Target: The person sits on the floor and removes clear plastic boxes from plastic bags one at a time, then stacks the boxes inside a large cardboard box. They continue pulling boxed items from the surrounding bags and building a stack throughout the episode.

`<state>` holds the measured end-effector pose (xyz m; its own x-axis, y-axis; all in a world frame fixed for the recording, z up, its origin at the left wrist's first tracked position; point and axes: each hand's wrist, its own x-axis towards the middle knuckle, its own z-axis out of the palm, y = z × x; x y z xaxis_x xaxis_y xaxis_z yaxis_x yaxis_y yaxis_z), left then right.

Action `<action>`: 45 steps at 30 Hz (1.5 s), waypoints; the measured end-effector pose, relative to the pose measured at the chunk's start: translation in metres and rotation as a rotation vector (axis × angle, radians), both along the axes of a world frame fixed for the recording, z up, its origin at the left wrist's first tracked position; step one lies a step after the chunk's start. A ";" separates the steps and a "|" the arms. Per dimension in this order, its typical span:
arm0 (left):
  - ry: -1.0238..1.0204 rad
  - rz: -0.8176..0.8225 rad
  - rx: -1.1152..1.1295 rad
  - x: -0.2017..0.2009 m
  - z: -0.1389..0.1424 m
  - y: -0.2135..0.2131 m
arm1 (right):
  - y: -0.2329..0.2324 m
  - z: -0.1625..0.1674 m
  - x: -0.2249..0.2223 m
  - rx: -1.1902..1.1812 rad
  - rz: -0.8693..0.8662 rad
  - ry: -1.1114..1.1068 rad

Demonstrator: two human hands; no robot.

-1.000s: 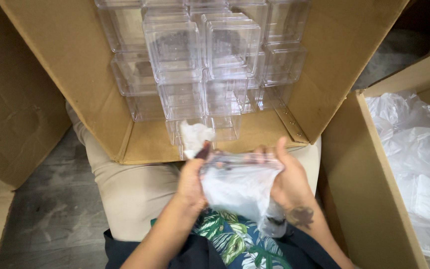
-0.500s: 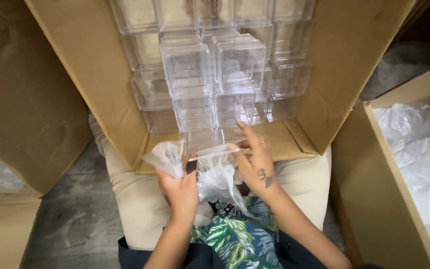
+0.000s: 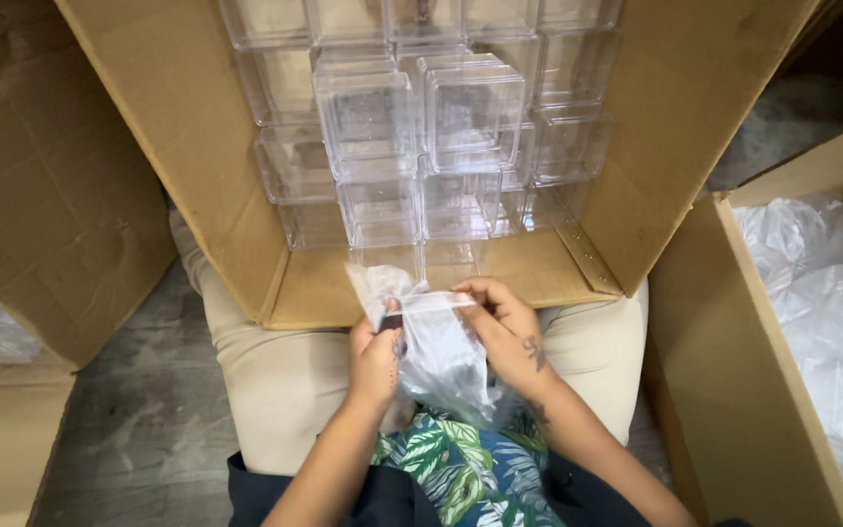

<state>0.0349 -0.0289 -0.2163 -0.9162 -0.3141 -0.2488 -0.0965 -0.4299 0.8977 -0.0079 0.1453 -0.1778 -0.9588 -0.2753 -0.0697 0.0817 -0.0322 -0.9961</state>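
Observation:
A thin clear plastic bag [image 3: 438, 351] hangs over my lap, held between both hands. My left hand [image 3: 375, 357] pinches its crumpled top left corner. My right hand [image 3: 504, 330] grips the bag's upper right edge with the fingers curled on it. Whatever is inside the bag is hard to make out. Just beyond my hands lies an open cardboard box [image 3: 197, 185] on its side, packed with several clear plastic cube containers [image 3: 421, 127] stacked in rows.
A second cardboard box [image 3: 724, 390] at the right holds crumpled clear plastic bags [image 3: 822, 293]. Flat cardboard [image 3: 41, 215] stands at the left over a grey floor [image 3: 139, 420]. My legs in beige trousers sit under the box's lower flap.
The bag was bunched between both hands a second ago. Now it is drawn out and hangs open at the top, with my hands apart on its upper edge, closer to the box.

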 end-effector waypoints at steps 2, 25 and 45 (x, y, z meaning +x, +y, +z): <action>-0.012 -0.062 0.201 -0.003 0.002 0.000 | -0.003 -0.004 -0.001 0.127 0.010 0.017; 0.128 -0.283 0.610 -0.002 0.034 -0.012 | 0.177 0.059 -0.018 -0.705 -0.483 -0.001; 0.011 -0.237 0.250 -0.004 0.006 -0.003 | 0.117 0.061 -0.019 -0.245 -0.876 0.665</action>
<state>0.0306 -0.0318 -0.2099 -0.9594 -0.0226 -0.2813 -0.2114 -0.6030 0.7692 -0.0264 0.2619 -0.1173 -0.6545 0.5750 0.4909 -0.6101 -0.0181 -0.7921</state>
